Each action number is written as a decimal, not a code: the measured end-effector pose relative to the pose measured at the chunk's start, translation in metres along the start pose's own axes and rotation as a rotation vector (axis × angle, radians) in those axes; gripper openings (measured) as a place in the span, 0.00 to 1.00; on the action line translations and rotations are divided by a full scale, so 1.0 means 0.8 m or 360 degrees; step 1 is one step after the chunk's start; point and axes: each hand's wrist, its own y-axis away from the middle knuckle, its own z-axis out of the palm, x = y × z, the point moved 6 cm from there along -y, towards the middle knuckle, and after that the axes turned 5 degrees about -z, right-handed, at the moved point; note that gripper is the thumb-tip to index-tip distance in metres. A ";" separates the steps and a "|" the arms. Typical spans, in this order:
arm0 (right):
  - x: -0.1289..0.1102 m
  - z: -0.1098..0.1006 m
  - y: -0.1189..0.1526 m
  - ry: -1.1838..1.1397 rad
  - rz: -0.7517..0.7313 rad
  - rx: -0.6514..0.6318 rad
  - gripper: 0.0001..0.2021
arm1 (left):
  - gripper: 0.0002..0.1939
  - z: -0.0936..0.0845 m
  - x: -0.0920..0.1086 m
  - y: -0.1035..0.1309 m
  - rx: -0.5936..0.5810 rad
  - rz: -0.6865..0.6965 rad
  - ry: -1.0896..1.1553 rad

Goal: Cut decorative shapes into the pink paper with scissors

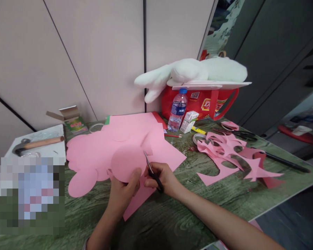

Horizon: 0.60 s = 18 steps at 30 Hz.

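Observation:
My left hand [125, 189] is closed on the lower edge of a pink paper circle [123, 161], thumb on top. To its right, my right hand [160, 177] grips black-handled scissors [154, 177], their metal blades pointing up and left beside the circle's right edge. Whether the blades touch the paper is unclear. Behind and below the circle lie larger pink sheets [138, 126], one with a corner pointing right. Several overlapping pink rounded pieces [82, 182] spread out at the left.
Curved pink scraps [224, 159] cover the right of the green table [187, 215]. Behind stand a water bottle [177, 111], a small white box [189, 121] and a red bag [198, 100] under a white plush item [190, 71]. A hammer [43, 142] rests on a white board at left.

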 end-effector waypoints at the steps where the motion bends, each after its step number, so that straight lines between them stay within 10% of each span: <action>1: 0.000 0.000 0.000 0.0011 0.0000 -0.0001 0.25 | 0.24 0.000 0.001 0.000 0.0000 0.0006 -0.0004; 18: 0.005 0.007 0.002 -0.0043 -0.0017 -0.0088 0.26 | 0.28 -0.001 0.006 0.003 0.0057 0.0034 -0.0076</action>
